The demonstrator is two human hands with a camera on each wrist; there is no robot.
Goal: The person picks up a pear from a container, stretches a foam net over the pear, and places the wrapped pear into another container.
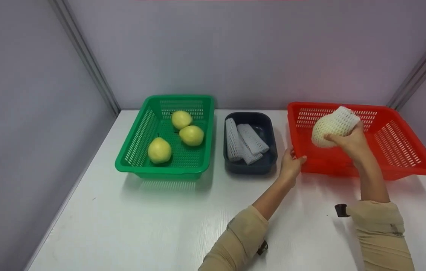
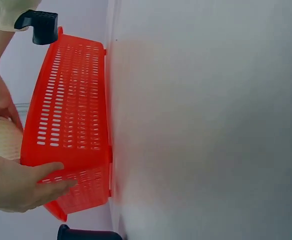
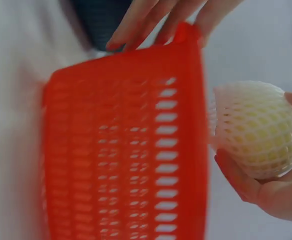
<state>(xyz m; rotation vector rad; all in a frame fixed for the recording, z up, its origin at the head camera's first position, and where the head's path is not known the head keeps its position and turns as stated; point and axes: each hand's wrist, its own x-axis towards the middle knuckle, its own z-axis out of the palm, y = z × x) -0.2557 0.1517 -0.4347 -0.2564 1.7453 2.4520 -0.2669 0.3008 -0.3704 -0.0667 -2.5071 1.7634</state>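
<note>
My right hand holds a pear in a white foam net over the red basket. In the right wrist view, yellow skin shows through the mesh of the netted pear, with fingers and thumb around it. The net's loose end sticks out past the fruit. My left hand grips the red basket at its near left corner. From the left wrist, that left hand has its fingers along the basket's slotted side wall.
A green basket at the left holds bare yellow pears, one of them a pear near its front. Between the baskets stands a dark blue bin with several flat foam nets. A wall rises behind the white table.
</note>
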